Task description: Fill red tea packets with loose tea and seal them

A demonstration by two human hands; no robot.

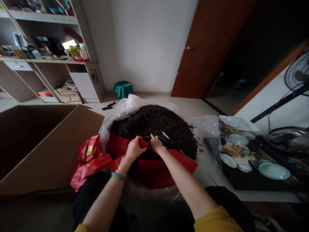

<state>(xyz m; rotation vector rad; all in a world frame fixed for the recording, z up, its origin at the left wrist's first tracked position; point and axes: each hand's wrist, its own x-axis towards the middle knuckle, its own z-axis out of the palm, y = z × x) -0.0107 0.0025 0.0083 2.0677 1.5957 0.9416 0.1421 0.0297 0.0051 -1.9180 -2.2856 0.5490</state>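
One small red packet [143, 143] sits near the centre of the frame, and your left hand [133, 149] has its thumb and fingers closed around it. Your right hand [156, 144] is at the packet's dark upper end, fingers bent; you can't tell from here whether they pinch anything. A green bangle [118, 176] and a thin gold bracelet [122, 169] circle your left wrist.

Just beyond your hands, a heap of dark dried leaves [156, 117] fills the middle, with clear plastic sheeting [130, 101] around its edge. A slim black device [168, 138] lies on the heap to the right of your hands, near a pale cable [202, 165]. You have a row of flat red packets [118, 144] at the heap's left edge and more red packaging [154, 174] below your hands.

Farther left, plumper shiny red packets [93, 166] lie beside a big open cardboard box [53, 151]. At the right of the frame, dishes [274, 171] stand on a low table [258, 184]. A teal-covered stool [123, 89] stands upper centre-left, and a brown door [202, 48] stands upper right.
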